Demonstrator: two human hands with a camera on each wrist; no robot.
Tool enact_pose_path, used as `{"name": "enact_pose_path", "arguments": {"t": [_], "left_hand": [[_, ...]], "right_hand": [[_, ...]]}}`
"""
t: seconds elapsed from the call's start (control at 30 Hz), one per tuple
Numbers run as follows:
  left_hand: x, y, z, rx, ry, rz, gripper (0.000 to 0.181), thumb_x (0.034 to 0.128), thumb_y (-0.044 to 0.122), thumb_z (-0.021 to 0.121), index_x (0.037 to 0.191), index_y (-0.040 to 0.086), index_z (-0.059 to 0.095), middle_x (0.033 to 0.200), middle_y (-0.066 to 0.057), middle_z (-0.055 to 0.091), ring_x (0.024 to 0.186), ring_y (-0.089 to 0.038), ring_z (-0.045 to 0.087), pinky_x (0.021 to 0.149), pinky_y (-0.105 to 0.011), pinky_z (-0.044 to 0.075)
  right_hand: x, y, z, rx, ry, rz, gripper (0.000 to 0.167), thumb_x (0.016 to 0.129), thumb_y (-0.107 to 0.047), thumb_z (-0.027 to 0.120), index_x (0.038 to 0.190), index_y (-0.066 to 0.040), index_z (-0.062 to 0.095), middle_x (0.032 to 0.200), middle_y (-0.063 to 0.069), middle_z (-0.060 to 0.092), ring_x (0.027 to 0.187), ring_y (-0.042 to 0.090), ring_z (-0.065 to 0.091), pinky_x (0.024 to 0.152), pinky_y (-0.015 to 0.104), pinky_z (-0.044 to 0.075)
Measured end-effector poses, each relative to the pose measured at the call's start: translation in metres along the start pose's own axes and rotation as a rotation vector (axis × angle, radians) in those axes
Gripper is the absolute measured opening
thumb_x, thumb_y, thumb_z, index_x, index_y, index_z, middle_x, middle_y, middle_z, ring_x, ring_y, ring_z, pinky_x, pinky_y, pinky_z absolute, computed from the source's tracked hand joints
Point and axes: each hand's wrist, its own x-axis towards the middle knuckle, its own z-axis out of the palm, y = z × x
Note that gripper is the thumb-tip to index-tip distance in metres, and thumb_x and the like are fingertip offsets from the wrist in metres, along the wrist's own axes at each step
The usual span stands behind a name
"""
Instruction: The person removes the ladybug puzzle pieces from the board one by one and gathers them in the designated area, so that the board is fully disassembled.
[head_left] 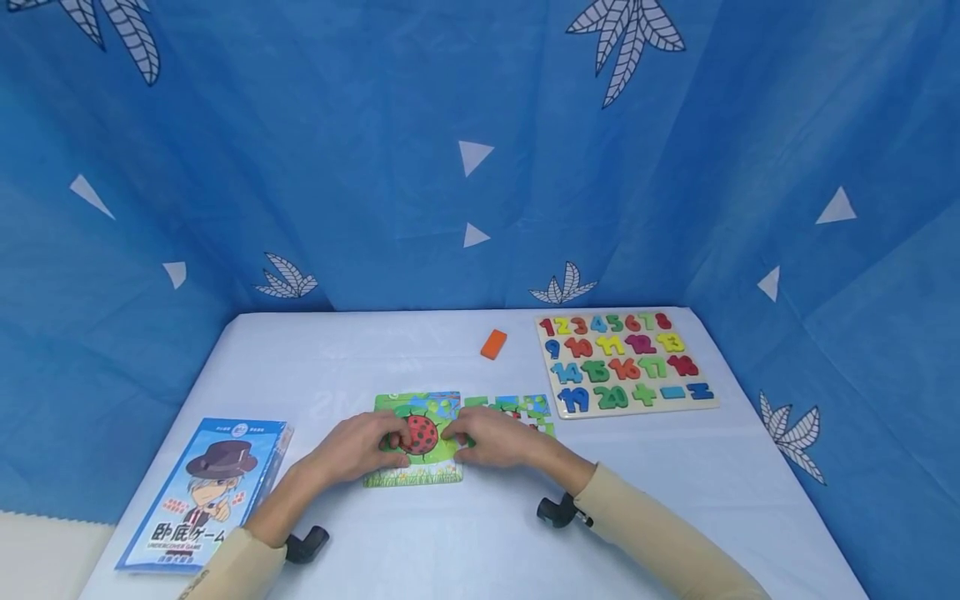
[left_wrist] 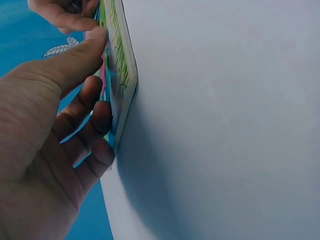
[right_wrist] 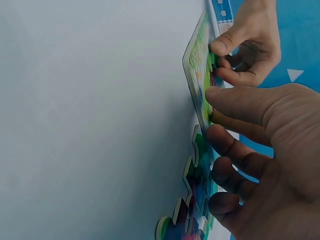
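A ladybug jigsaw puzzle lies flat in its board on the table, with a red spotted ladybug on green. My left hand rests its bent fingertips and thumb on the left part of the picture. From the other side, my right hand touches the puzzle's right edge with thumb and fingertips. In both wrist views the fingers are loosely bent against the board, and no lifted piece shows between them. Under and behind the right hand lie loose jigsaw pieces, some overlapping in the right wrist view; the hand partly hides them.
A wooden number board with colourful numerals stands at the back right. An orange block lies behind the puzzle. At the left is a blue game box with a cartoon figure. Blue patterned cloth surrounds the white table.
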Motion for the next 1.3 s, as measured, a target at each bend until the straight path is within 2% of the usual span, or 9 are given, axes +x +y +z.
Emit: {"name": "enact_pose_path", "arguments": {"t": [0.2,0.53,0.83,1.07,1.3], "left_hand": [[0.0011,-0.0003,-0.0007,-0.016,-0.025,0.023,0.018,0.0810,0.038,0.084,0.086,0.034,0.067,0.072,0.022,0.054,0.067,-0.001,0.049,0.058,-0.023,0.040],[0.0026,-0.0009,-0.0009,-0.029,-0.034,0.016,0.019,0.0808,0.038,0.084,0.086,0.033,0.067,0.072,0.022,0.055,0.065,0.000,0.049,0.057,-0.023,0.042],[0.0026,0.0000,-0.0004,-0.002,-0.016,0.019,0.020,0.0788,0.039,0.085,0.092,0.034,0.071,0.086,0.019,0.059,0.074,-0.003,0.049,0.067,-0.025,0.042],[0.0028,-0.0007,-0.0002,-0.015,-0.015,0.026,0.020,0.0785,0.038,0.086,0.090,0.033,0.072,0.082,0.021,0.059,0.073,-0.002,0.049,0.067,-0.025,0.041],[0.0060,-0.0019,-0.0006,-0.028,-0.017,0.038,0.020,0.0774,0.038,0.087,0.086,0.032,0.069,0.074,0.024,0.056,0.068,-0.001,0.049,0.063,-0.023,0.041]], "right_hand": [[0.0017,-0.0021,0.0040,-0.011,0.007,0.015,0.038,0.090,-0.028,0.076,0.127,-0.023,0.070,0.086,-0.009,0.056,0.075,0.004,0.047,0.064,0.019,0.041],[0.0035,-0.0055,0.0052,-0.007,0.015,0.047,0.039,0.088,-0.029,0.079,0.125,-0.024,0.071,0.085,-0.010,0.056,0.075,0.005,0.047,0.062,0.020,0.041],[0.0060,-0.0066,0.0062,-0.023,0.004,0.056,0.038,0.088,-0.029,0.079,0.124,-0.022,0.070,0.086,-0.011,0.055,0.078,0.005,0.048,0.066,0.021,0.042],[0.0071,-0.0080,0.0061,-0.017,-0.004,0.062,0.037,0.087,-0.027,0.080,0.123,-0.020,0.069,0.087,-0.010,0.055,0.080,0.006,0.048,0.068,0.021,0.042],[0.0084,-0.0077,0.0057,0.003,-0.017,0.079,0.038,0.087,-0.025,0.080,0.123,-0.018,0.069,0.097,-0.010,0.057,0.085,0.005,0.050,0.075,0.020,0.046]]}}
